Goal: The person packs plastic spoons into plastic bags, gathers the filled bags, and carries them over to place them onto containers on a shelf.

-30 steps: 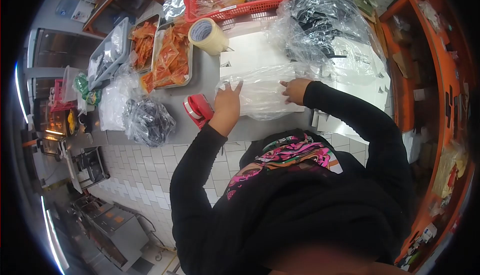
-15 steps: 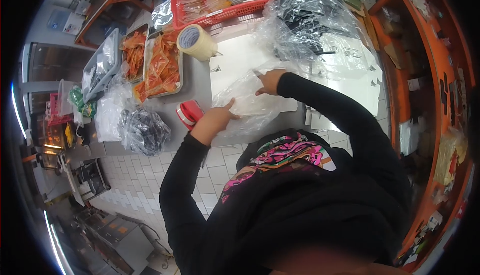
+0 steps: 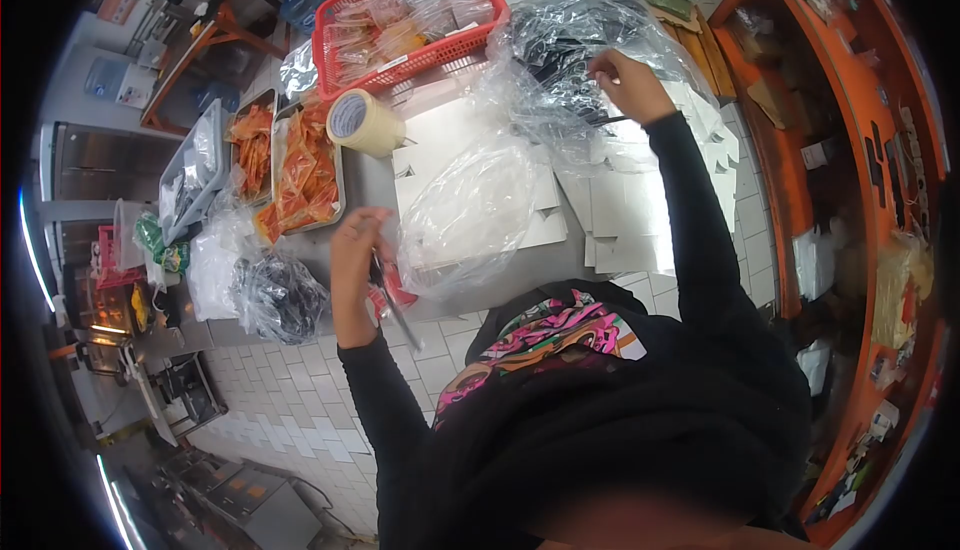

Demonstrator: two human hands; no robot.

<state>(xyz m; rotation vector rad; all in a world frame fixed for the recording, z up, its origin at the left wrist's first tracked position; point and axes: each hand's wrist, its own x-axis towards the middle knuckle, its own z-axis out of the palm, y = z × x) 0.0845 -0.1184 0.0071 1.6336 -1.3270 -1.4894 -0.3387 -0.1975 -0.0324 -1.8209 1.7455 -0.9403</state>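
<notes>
A clear plastic bag (image 3: 470, 212) lies crumpled over white cardboard sheets (image 3: 545, 215) on the metal table, with neither hand on it. My left hand (image 3: 358, 250) is raised beside the red tape dispenser (image 3: 392, 295), its fingers bent; a thin dark item shows by it, and whether the hand grips it is unclear. Over at the bundle of black items in clear plastic (image 3: 575, 35), my right hand (image 3: 632, 85) has its fingers curled, and what they hold, if anything, is too small to make out. A large tape roll (image 3: 362, 123) sits left of the sheets.
Behind the sheets stands a red basket (image 3: 420, 55) of filled bags. Metal trays (image 3: 335, 185) of orange packets and a grey tray (image 3: 195, 175) are at the left, near a bundled black bag (image 3: 283, 297). Orange shelving (image 3: 840, 150) runs along the right.
Both hands have left the clear bag, which now lies loose. My left hand has moved left towards the dispenser, my right hand up and right to the black bundle. The camera view has shifted.
</notes>
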